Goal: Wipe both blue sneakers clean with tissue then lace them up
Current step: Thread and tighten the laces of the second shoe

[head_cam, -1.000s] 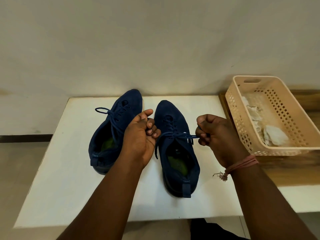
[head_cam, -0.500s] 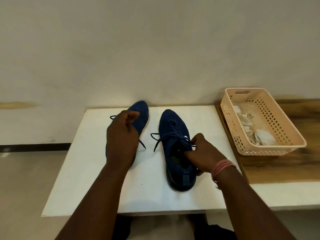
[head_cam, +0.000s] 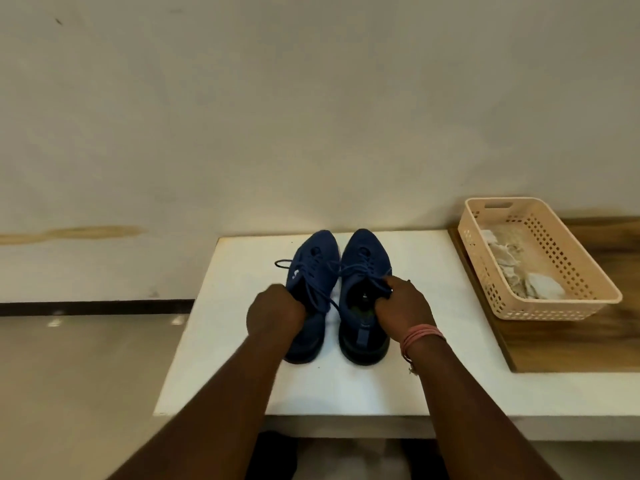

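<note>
Both sneakers have been drawn together since half a second ago, and now they are set side by side, toes toward the far edge of the white bench (head_cam: 242, 358), heels toward the person. The left sneaker (head_cam: 313, 271) is gripped at its collar by the left hand (head_cam: 275, 315), fingers curled over the near side. The right sneaker (head_cam: 365, 268) is held the same way by the right hand (head_cam: 403, 308), fingers hooked into the opening beside the laces (head_cam: 367, 275). How tightly either is pinched cannot be told.

Each long axis runs straight away from the person, so each hand is nearest its own shoe, and the laces lie just beyond the knuckles. Loose lace ends are seen trailing off the left sneaker toward the left edge. Crumpled tissue (head_cam: 540, 285) is left in the basket (head_cam: 491, 306) at the right end, well apart from the shoes. Wiping is judged finished; lacing looks close to done.
</note>
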